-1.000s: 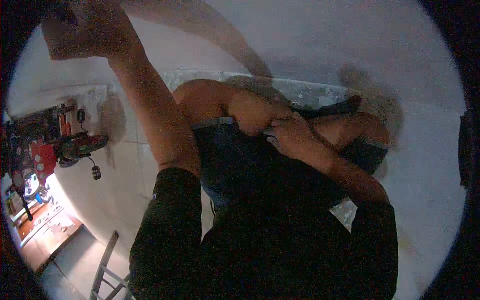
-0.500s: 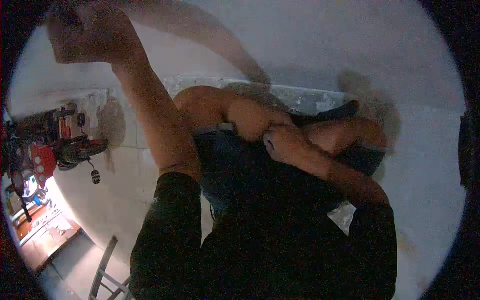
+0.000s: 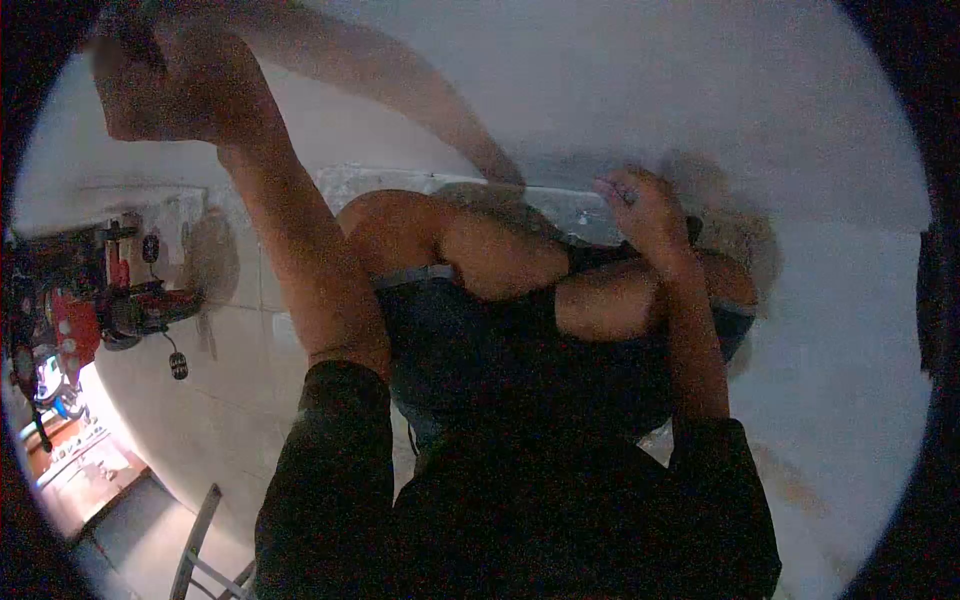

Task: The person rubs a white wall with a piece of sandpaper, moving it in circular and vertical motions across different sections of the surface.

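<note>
My left hand (image 3: 175, 90) is raised at the upper left, near the wall. Its fingers are curled closed, and a dark patch at their far side leaves what they hold unclear. My right hand (image 3: 648, 215) is in front of my bent knees, close to the foot of the wall. The fingers there are bent together; anything between them is too small and dim to name. Below it are my bare legs (image 3: 510, 250) and dark shorts (image 3: 470, 340). A dark shoe or sandal (image 3: 692, 230) shows partly behind my right wrist.
A pale wall (image 3: 620, 90) rises before me, with a whitish, stained ledge (image 3: 350, 180) along its foot. On the left stands a red and black motorcycle (image 3: 75, 325) on the tiled floor (image 3: 235, 350). A metal ladder-like frame (image 3: 200, 540) is at the lower left.
My right hand has moved from my lap, between the knees, up and forward toward the wall's foot. My left hand stays raised, almost where it was. The view has shifted slightly.
</note>
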The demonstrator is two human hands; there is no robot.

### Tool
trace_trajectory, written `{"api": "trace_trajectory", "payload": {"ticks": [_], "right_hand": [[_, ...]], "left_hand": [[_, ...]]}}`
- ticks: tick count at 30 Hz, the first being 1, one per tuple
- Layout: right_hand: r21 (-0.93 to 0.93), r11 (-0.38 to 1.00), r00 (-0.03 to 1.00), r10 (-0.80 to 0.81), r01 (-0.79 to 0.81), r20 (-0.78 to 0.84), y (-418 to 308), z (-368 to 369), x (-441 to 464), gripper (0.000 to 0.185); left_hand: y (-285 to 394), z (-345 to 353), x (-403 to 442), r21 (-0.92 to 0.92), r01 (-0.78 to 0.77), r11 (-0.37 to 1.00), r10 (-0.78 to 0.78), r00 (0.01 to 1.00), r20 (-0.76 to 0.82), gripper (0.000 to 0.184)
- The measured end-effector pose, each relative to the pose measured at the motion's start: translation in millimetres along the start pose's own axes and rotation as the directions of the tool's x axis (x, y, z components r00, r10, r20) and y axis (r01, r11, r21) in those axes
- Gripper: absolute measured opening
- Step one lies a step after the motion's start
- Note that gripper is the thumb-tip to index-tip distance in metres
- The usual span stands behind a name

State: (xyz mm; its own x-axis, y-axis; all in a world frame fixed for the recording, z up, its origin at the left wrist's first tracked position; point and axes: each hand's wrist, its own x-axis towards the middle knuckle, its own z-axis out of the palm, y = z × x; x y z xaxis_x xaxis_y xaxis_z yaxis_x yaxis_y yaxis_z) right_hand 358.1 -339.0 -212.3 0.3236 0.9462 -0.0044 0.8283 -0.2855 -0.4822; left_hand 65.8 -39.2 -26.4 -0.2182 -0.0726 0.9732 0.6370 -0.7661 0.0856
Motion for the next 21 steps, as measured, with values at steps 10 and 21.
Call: {"api": "trace_trajectory", "payload": {"ticks": [10,21], "right_hand": [[-0.080,0.985,0.981,0.158,-0.150,0.109,20,-33,-23,0.044],[-0.066,0.998,0.863,0.028,0.007,0.505,55,-28,6,0.046]], "left_hand": [[-25,-8,15,0.017,0.019,1.000,-0.019,1.000,-0.021,0.030],[77,14,-21,-0.203,0.045,0.978,0.052,0.892,0.450,0.026]]}}
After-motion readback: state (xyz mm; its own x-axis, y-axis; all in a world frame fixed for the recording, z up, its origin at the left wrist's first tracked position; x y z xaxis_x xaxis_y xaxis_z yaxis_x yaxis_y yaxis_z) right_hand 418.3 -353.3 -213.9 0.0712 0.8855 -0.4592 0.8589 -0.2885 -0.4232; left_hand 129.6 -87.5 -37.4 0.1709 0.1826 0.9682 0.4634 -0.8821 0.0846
